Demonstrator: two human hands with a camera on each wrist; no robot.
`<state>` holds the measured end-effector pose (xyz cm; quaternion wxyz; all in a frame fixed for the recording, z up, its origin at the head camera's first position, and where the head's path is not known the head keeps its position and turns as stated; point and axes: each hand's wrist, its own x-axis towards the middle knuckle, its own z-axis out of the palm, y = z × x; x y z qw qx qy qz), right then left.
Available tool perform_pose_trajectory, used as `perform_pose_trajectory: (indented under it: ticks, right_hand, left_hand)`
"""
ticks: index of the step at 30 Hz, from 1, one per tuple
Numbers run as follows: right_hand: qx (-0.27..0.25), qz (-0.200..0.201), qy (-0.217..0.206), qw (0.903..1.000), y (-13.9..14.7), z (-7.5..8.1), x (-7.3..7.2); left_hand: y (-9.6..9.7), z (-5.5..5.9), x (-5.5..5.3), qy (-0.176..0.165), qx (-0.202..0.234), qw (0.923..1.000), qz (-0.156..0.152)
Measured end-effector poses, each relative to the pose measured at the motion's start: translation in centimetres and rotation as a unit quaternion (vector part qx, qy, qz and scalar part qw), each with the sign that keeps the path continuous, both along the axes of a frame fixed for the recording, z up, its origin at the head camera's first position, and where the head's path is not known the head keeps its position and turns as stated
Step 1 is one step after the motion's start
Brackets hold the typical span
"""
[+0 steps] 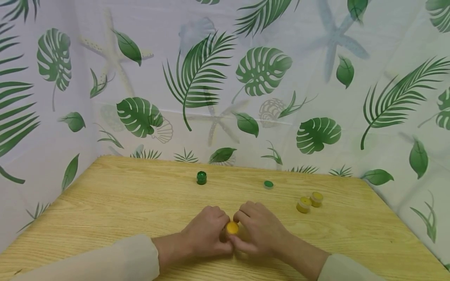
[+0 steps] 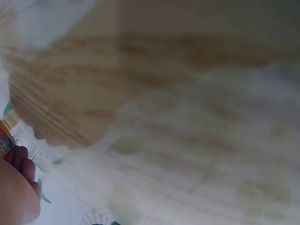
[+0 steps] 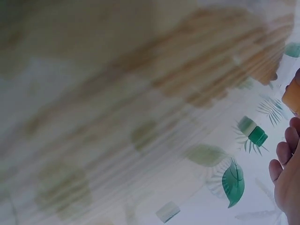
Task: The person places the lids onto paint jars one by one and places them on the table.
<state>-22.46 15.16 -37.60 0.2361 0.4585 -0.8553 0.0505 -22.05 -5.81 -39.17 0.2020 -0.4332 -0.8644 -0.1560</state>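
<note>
Your two hands close in on the small orange pot (image 1: 232, 228).
It is over the table (image 1: 88, 218) toward the near edge, midway between the left and right edges. Your left hand (image 1: 209, 231) and right hand (image 1: 261, 231) both curl their fingers narrowly around it, one from each side. It should be light and stiff, unlikely to break, though a smooth wall could slip: hold low on its side with one hand, at the rim with the other. A green pot (image 1: 201, 178) stands near the far edge.
</note>
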Motion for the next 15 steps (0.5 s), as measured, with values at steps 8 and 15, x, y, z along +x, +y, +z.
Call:
perform_pose_trajectory:
  ticks: [8, 15]
  right_hand:
    - [0.001, 0.012, 0.010, 0.9999, -0.01, -0.12, -0.05]
    - [0.012, -0.003, 0.005, 0.9999, -0.09, 0.04, 0.13]
  left_hand:
    - [0.08, -0.05, -0.11, 0.010, 0.001, 0.9999, 0.010]
    - [0.14, 0.05, 0.03, -0.010, -0.008, 0.9997, 0.020]
